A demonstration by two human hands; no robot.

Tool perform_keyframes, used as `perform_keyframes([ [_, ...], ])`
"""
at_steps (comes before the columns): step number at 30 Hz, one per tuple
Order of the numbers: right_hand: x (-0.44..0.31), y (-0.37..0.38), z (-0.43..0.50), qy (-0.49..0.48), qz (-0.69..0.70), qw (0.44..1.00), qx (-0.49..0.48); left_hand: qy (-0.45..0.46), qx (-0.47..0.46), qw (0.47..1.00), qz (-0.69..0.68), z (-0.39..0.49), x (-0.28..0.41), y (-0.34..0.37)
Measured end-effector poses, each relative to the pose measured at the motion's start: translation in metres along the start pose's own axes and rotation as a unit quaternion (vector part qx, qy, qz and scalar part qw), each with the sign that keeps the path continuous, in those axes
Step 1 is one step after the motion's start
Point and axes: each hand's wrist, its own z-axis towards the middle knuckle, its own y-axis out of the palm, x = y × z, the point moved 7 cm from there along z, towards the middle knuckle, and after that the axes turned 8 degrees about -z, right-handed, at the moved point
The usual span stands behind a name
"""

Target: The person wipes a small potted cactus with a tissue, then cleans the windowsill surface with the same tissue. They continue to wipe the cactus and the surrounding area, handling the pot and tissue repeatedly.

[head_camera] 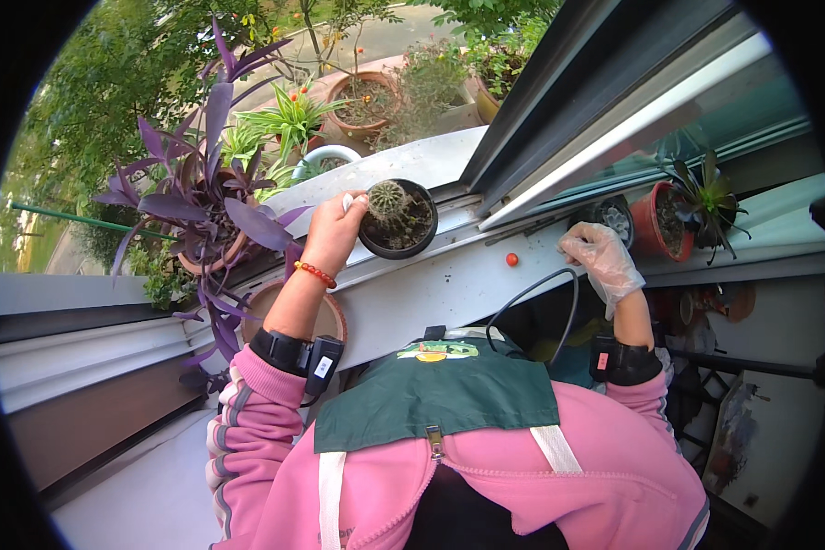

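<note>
My bare left hand (335,230) grips the rim of a small dark plastic pot (405,253) over the window track. A round spiny cactus (387,199) grows at the left side of its soil. Something small and white shows by my left thumb. On my right hand (595,256) is a clear disposable plastic glove. Its fingers are curled together over the sill, and nothing can be made out in them. Close behind that hand stands a dark container of pale stones (615,223). A small red fruit (511,259) lies on the white windowsill (412,302).
A purple-leaved plant (213,199) crowds my left arm, with a terracotta saucer (337,313) below. To the right stands a red pot (660,223) with a dark rosette succulent (708,192). A thin dark tool (519,232) lies along the sill. A black cable (522,292) loops before me.
</note>
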Motion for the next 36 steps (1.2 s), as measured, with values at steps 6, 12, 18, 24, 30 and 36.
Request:
perform_keyframes([
  [6, 0.033, 0.027, 0.019, 0.010, 0.252, 0.968, -0.016, -0.011, -0.001, 1.000, 0.007, -0.006, 0.016, 0.000],
  [12, 0.044, 0.032, 0.026, 0.004, 0.304, 0.952, 0.015, -0.008, 0.003, 1.000, 0.008, -0.006, 0.012, -0.002],
  [18, 0.046, 0.037, 0.023, -0.014, 0.358, 0.934, 0.006, -0.008, 0.008, 1.000, 0.021, -0.005, 0.010, -0.003],
  [24, 0.029, 0.036, 0.023, -0.070, 0.387, 0.920, 0.006, -0.021, 0.008, 0.999, 0.029, -0.006, 0.012, -0.003],
  [30, 0.024, 0.031, 0.020, -0.099, 0.395, 0.913, -0.019, -0.012, 0.014, 0.999, 0.029, -0.006, 0.013, -0.004],
  [36, 0.065, 0.013, 0.026, 0.012, 0.220, 0.969, 0.110, -0.023, 0.008, 0.999, 0.042, -0.007, 0.012, -0.004],
])
